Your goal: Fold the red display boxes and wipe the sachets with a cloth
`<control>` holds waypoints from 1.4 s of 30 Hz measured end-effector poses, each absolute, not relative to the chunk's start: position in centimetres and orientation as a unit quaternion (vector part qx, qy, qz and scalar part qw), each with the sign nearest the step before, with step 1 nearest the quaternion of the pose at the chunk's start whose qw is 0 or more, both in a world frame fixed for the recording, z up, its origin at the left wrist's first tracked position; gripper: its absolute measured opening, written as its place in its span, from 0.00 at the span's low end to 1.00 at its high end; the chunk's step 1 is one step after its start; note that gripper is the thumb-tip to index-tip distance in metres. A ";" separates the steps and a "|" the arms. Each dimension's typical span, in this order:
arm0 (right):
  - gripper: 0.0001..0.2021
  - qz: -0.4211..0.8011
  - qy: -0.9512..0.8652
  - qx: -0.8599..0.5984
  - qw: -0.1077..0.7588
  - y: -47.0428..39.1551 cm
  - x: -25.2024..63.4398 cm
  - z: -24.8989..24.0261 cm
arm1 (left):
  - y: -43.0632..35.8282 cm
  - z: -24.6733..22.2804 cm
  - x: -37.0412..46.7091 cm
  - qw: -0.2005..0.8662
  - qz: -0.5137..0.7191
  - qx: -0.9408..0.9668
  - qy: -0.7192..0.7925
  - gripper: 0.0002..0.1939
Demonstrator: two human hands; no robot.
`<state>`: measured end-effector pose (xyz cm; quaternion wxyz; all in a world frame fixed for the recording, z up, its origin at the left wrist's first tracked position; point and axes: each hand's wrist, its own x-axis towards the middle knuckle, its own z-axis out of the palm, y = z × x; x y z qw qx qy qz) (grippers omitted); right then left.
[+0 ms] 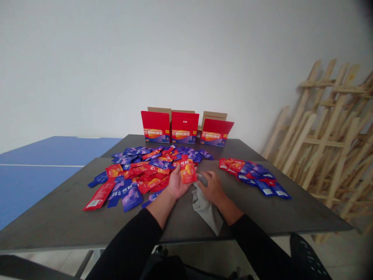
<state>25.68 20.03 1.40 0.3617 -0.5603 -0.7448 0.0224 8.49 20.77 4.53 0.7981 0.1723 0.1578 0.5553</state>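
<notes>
A red pouch [188, 171] with an orange fruit print lies upright across the palm of my left hand [176, 184], its printed face towards me. Close by on the right, my right hand [212, 188] has its fingers wrapped round a grey cloth [205, 208], which hangs down onto the dark table [180, 229]. The cloth's upper end is beside the pouch's lower right edge. Left of my hands spreads a large heap of red and blue pouches [148, 171]. To the right lies a smaller pile of red and blue pouches [255, 175].
Three open red and blue boxes [157, 130] [185, 130] [215, 134] stand at the table's back, near the wall. A blue table [43, 175] adjoins on the left. Wooden frames [326, 144] lean against the wall at right, and a dark chair back [307, 256] is at the lower right.
</notes>
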 end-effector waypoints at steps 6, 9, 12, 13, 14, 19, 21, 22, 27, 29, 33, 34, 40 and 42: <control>0.12 0.070 -0.771 -0.526 0.352 20.8 25.9 0.1 | 21.3 4.2 8.3 0.794 0.552 0.170 0.186 0.23; 0.09 0.024 -0.714 -0.521 0.467 21.0 26.5 0.9 | 21.4 4.0 8.4 0.783 0.551 0.175 0.229 0.21; 0.14 -0.015 -0.729 -0.433 0.531 20.3 26.6 1.4 | 21.2 4.0 8.7 0.789 0.528 0.181 0.257 0.19; 0.16 -0.023 -0.755 -0.394 0.524 19.9 26.4 1.5 | 21.1 4.1 8.8 0.795 0.516 0.182 0.261 0.19; 0.19 -0.030 -0.786 -0.356 0.505 19.5 26.1 1.5 | 20.9 4.1 8.9 0.804 0.501 0.182 0.261 0.19; 0.19 -0.061 -0.874 -0.271 0.398 18.1 24.2 1.3 | 20.0 4.1 9.3 0.861 0.416 0.188 0.227 0.21; 0.15 -0.060 -0.862 -0.298 0.405 18.2 24.0 1.2 | 19.7 3.8 9.6 0.872 0.391 0.193 0.225 0.21; 0.14 -0.058 -0.850 -0.316 0.418 18.3 24.1 1.2 | 19.6 3.7 9.8 0.874 0.383 0.196 0.225 0.20; 0.13 -0.041 -0.769 -0.406 0.491 19.3 25.1 1.0 | 18.9 3.5 10.7 0.871 0.360 0.249 0.221 0.23; 0.15 -0.028 -0.743 -0.437 0.507 19.7 25.3 1.0 | 18.8 3.5 10.7 0.860 0.347 0.273 0.254 0.22; 0.16 -0.009 -0.713 -0.467 0.523 20.3 25.5 1.0 | 19.1 3.2 10.2 0.832 0.342 0.298 0.320 0.18; 0.16 -0.006 -0.704 -0.473 0.529 20.4 25.6 1.0 | 19.2 3.2 10.1 0.830 0.341 0.301 0.323 0.17; 0.16 0.001 -0.661 -0.507 0.553 21.5 27.0 1.0 | 19.2 3.5 9.4 0.846 0.334 0.309 0.278 0.17; 0.16 0.005 -0.658 -0.517 0.547 21.8 27.6 1.0 | 19.2 4.1 9.2 0.862 0.337 0.297 0.236 0.18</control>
